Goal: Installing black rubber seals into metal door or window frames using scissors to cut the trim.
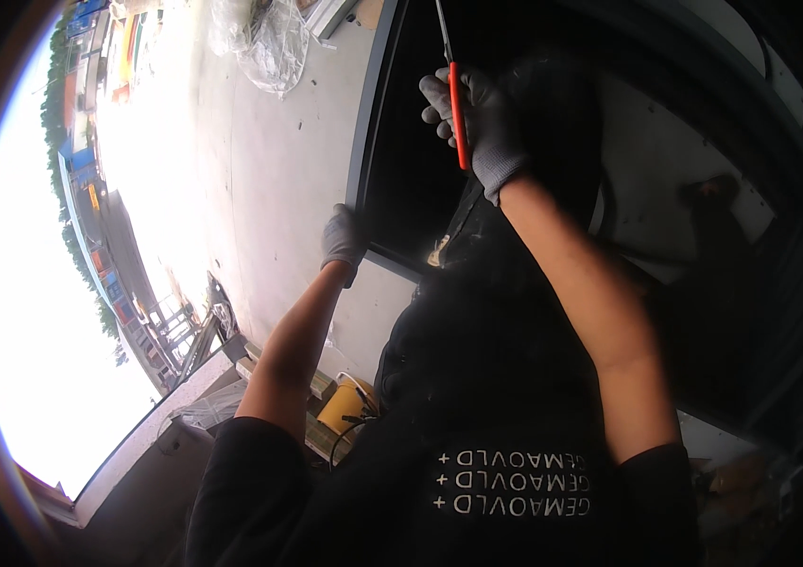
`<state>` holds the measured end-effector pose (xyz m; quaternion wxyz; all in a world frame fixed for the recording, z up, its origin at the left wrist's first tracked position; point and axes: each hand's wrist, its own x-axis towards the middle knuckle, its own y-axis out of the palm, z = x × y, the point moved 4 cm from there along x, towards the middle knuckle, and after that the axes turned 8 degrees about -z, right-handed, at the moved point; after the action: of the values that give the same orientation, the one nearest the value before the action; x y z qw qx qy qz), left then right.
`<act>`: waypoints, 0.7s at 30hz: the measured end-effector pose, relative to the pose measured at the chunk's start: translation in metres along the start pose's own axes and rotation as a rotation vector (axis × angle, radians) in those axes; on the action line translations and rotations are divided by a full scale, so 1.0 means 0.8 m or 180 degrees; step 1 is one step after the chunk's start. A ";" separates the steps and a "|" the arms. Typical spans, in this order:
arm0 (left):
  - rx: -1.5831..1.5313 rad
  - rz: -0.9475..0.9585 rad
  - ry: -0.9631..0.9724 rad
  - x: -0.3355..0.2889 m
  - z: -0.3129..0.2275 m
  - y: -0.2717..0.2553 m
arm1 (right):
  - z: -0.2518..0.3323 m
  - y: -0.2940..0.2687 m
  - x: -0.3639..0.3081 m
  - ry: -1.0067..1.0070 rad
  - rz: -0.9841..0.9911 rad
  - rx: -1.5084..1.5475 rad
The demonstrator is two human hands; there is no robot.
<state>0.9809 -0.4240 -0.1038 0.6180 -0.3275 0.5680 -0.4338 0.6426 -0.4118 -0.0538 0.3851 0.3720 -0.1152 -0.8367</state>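
My right hand (486, 118), in a grey glove, is closed around a long tool with an orange-red handle (459, 113). Its thin metal shaft (446, 36) points away and runs out at the top edge, so the tool's exact kind cannot be told. Beneath it lies a dark panel in a grey frame (370, 123). My left hand (342, 238), gloved too, is at the frame's near left corner, its fingers closed on the edge and partly hidden. A small pale fitting or scrap (438, 251) shows near the frame's near side, close to my clothing.
Crumpled clear plastic (272, 47) lies at the far left on the pale floor (274, 156). A yellow bucket (346, 408) stands near my left elbow, beside wooden pieces (321, 386). Dark ribbed material (779, 331) curves along the right. Bright open ground is at the left.
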 end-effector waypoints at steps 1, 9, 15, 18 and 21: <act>-0.0027 -0.0004 0.0099 -0.002 0.000 -0.001 | 0.003 -0.004 0.002 0.0007 0.0048 0.0015; -0.0820 -0.0776 0.0649 0.044 -0.083 -0.044 | 0.003 -0.018 0.010 0.0281 0.0410 0.0590; -0.0828 -0.1047 0.1136 0.160 -0.196 -0.096 | 0.057 -0.038 -0.053 -0.0385 0.0130 0.0342; -0.0957 -0.1139 0.1031 0.202 -0.246 -0.108 | 0.096 -0.108 -0.075 -0.0413 0.0155 0.0607; -0.0973 -0.1220 0.0913 0.232 -0.276 -0.114 | 0.109 -0.202 -0.113 -0.0421 -0.0882 -0.0700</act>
<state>0.7445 -0.6104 -0.1301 0.3815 -0.4536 0.6362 -0.4939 0.5293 -0.2450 -0.0225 0.2960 0.2842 0.0042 -0.9119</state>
